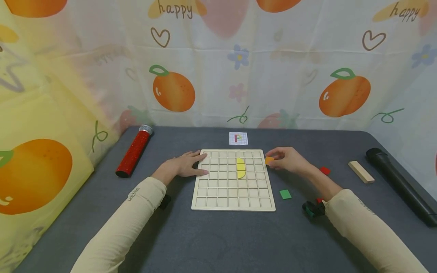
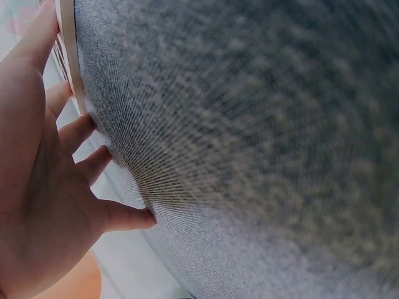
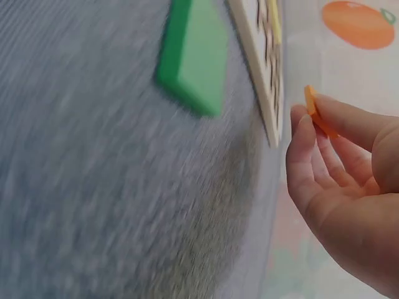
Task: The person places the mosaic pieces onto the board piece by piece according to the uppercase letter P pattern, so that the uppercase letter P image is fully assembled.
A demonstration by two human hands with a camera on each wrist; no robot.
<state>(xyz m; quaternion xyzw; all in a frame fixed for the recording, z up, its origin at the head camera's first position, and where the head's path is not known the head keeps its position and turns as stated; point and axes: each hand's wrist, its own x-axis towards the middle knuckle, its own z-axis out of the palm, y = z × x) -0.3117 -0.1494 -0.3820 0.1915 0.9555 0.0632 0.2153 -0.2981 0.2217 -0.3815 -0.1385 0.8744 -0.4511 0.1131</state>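
Observation:
A pale wooden grid board (image 1: 233, 205) lies flat on the dark grey table. Several yellow pieces (image 1: 241, 167) sit in one of its columns, with a rounded end at the bottom. My left hand (image 1: 186, 164) rests at the board's left edge, fingers spread, thumb and fingertips touching the rim. Just past the right edge, my right hand (image 1: 290, 161) pinches a small orange tile (image 1: 269, 160) between thumb and fingers. In the right wrist view the orange tile (image 3: 318, 113) is seen edge-on. A green square tile (image 1: 285, 194) lies on the table right of the board.
Behind the board lies a small printed grid card (image 1: 238, 138). Red tiles (image 1: 325, 170) lie near the right forearm, one partly hidden by the wrist. A wooden block (image 1: 361, 172) and a black rod-like object (image 1: 399, 185) are at right; a red microphone (image 1: 134, 151) is at left.

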